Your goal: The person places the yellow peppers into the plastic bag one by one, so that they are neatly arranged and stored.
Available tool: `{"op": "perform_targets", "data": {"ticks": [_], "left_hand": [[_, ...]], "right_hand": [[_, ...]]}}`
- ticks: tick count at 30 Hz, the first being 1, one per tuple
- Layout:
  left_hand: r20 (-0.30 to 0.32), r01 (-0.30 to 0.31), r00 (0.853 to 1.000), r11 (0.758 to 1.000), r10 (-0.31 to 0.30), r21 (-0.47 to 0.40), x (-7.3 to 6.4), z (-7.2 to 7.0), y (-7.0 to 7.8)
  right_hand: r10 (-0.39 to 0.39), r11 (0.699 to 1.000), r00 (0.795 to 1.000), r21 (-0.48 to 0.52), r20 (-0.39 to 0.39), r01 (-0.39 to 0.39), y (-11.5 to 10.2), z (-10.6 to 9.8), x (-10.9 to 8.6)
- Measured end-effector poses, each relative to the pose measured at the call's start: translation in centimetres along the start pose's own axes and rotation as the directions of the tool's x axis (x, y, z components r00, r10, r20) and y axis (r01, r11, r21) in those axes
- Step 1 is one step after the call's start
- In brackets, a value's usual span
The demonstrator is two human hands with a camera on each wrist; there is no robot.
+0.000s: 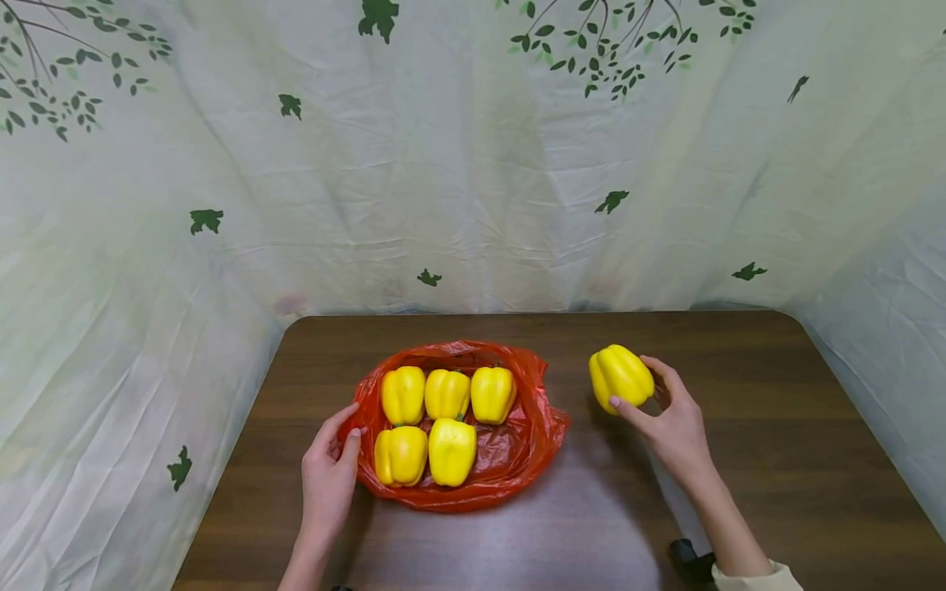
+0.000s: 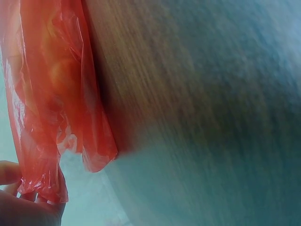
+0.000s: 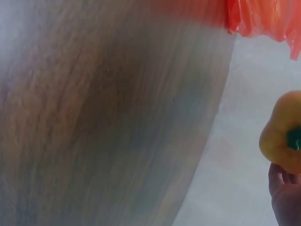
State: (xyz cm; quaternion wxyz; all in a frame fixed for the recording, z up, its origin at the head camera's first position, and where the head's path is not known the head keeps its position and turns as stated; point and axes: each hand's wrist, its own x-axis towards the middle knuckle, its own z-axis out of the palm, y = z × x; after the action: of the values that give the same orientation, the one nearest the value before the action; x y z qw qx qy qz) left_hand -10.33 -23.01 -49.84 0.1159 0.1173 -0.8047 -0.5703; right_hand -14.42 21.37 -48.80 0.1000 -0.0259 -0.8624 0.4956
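Observation:
A red plastic bag (image 1: 510,492) lies spread on the table with its mouth wide open. Inside it several yellow bell peppers (image 1: 447,395) stand in two rows, three at the back and two in front. My left hand (image 1: 329,468) pinches the bag's left rim between thumb and fingers; in the left wrist view the bunched plastic (image 2: 44,183) sits in that grip. To the right of the bag, my right hand (image 1: 671,423) holds another yellow bell pepper (image 1: 621,377) above the table. The right wrist view shows this pepper's green stem (image 3: 294,138).
The brown wooden table (image 1: 776,460) has rounded far corners. Behind it and at both sides hang pale curtains (image 1: 473,180) printed with green leaves. The front right part of the bag, towards my right hand, has bare red plastic inside.

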Motion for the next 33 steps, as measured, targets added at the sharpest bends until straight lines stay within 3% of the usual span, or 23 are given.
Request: {"op": "perform_targets", "data": {"ticks": [13,33], "left_hand": [[-0.006,-0.020,1.000,1.000,0.020,-0.007,-0.2,0.0,0.2],[-0.001,-0.002,1.000,1.000,0.002,0.030,-0.1,0.0,0.1]], "right_hand": [[-0.033,0.998,0.999,0.046,-0.005,0.033,-1.2,0.5,-1.1],[-0.068,0.990,0.997,0.129,0.024,0.064,-2.8,1.8,-2.8]]}}
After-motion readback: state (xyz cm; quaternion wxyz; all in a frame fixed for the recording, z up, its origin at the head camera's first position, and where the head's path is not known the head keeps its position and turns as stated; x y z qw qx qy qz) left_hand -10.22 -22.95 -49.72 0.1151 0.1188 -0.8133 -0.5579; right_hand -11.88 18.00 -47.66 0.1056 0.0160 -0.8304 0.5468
